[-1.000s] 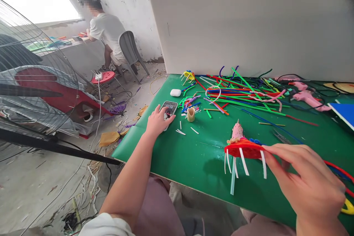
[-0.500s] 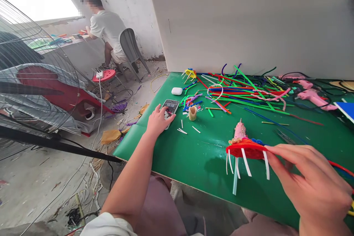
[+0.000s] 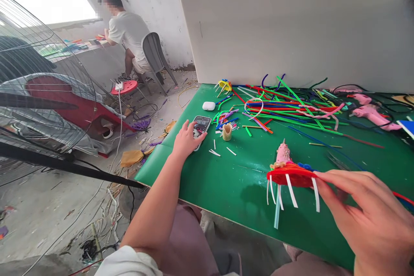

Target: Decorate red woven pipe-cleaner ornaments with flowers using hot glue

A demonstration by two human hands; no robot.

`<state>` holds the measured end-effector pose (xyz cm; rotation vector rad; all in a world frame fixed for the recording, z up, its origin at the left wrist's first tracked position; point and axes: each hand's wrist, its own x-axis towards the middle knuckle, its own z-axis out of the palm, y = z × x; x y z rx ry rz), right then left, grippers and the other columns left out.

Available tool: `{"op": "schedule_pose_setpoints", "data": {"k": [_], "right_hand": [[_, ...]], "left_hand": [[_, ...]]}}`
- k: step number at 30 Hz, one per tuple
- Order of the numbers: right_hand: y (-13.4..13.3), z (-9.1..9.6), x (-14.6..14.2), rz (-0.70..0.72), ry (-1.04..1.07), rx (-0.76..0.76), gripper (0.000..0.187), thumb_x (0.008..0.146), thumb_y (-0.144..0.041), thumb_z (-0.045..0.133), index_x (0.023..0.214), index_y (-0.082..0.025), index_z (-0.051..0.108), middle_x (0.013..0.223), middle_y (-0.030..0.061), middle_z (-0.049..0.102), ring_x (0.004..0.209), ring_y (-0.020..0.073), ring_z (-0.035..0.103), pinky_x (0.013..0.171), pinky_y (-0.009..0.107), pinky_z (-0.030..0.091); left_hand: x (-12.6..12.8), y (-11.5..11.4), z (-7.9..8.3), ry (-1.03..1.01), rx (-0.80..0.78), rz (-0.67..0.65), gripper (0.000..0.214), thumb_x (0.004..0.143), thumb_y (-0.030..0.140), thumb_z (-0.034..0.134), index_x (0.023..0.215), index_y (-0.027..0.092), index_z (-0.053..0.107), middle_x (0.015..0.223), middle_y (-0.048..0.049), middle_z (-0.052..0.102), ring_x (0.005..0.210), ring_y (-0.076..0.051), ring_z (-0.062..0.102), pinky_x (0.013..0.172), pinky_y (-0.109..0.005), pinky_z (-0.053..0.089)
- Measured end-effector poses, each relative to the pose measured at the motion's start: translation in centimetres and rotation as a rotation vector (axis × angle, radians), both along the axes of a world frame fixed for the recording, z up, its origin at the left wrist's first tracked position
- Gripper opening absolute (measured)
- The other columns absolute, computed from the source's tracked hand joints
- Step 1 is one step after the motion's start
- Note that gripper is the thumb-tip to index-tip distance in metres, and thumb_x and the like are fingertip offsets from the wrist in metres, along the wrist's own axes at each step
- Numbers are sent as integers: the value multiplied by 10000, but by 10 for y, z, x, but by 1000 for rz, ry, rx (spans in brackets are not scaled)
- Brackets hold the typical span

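Observation:
My left hand (image 3: 186,139) rests on a phone (image 3: 201,124) near the left edge of the green table (image 3: 226,181), fingers spread flat on its screen. My right hand (image 3: 365,211) grips the rim of a red woven disc (image 3: 289,175) with white strips hanging from it and a pink cone-shaped piece (image 3: 283,154) standing on top. The disc is held just above the table's front part.
A heap of coloured pipe cleaners (image 3: 284,110) covers the table's far side, with pink glue guns (image 3: 371,114) at the right. A white earbud case (image 3: 208,105) and a small beige roll (image 3: 227,131) lie near the phone. A fan (image 3: 35,95) stands at left; a person (image 3: 127,34) sits beyond.
The view has drifted slightly to the left. Both hands stay where they were, left on the phone, right on the red disc.

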<state>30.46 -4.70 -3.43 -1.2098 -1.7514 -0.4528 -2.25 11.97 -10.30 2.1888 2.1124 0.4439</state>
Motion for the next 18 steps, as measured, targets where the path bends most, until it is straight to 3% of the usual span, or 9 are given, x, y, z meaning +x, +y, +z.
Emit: {"op": "schedule_pose_setpoints", "data": {"k": [12,18], "right_hand": [[0,1,1,7,-13,13,228,635,-44,710,767,-220,648,672,-22,663,561,143,624,553,264,499],[0,1,-2,18,-23,-2,235,618,-10,722,761,-178,643,674,1,657,585,131,612,573,251,490]], "left_hand": [[2,0,-1,46,-4,-6,578,780,595,447,1223,225,458,1386,-123,367,1228,-292,418,995,-423,370],[3,0,-1,67,-1,-10,594,772,607,445,1216,212,468,1383,-134,371,1203,-313,436,984,-444,371]]}}
